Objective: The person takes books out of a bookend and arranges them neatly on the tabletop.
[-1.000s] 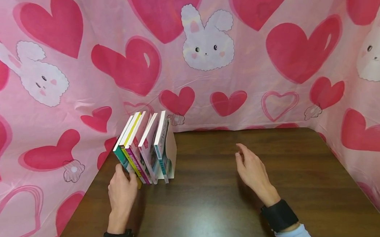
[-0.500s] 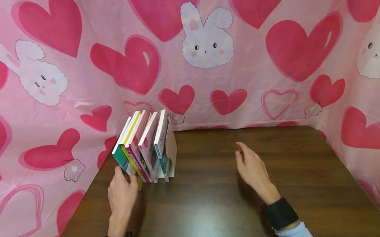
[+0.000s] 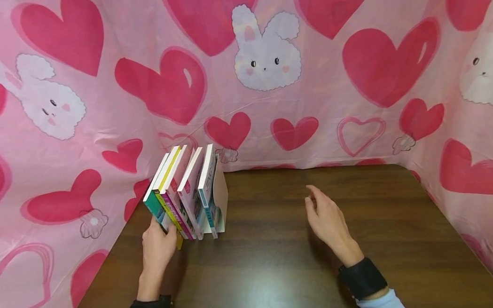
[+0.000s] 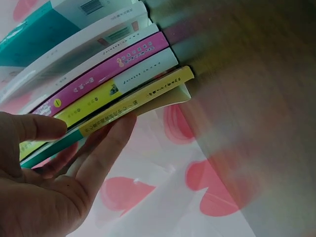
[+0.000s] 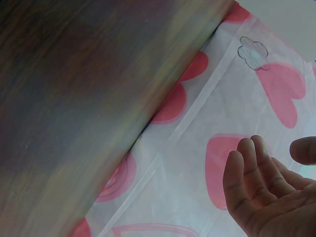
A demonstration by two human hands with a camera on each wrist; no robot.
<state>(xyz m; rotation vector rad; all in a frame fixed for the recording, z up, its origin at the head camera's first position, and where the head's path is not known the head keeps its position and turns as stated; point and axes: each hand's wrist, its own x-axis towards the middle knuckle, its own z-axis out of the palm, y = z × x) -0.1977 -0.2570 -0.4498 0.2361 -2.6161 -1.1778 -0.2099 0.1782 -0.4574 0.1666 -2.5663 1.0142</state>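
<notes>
Several upright books stand in a row at the left of the table, leaning slightly left. My left hand [image 3: 156,246] pinches the outermost book [image 4: 136,102], which has a green and yellow spine, with the thumb on one side and the fingers on the other. That book protrudes a little toward me from the row. Beside it stand a yellow-spined book [image 4: 86,106], a magenta-spined book [image 4: 103,71], a pale pink book [image 3: 192,185] and a white and teal book [image 3: 208,184]. My right hand [image 3: 328,220] hovers at the table's right, fingers loosely bent, holding nothing.
A cream-white bookend [image 3: 221,193] stands at the right end of the row. The dark wooden table [image 3: 269,247] is enclosed at the back and sides by a pink cloth [image 3: 327,88] printed with hearts and rabbits.
My left hand has drawn the green and yellow book slightly toward me and to the left, out of line with the row. The right hand has stayed in place.
</notes>
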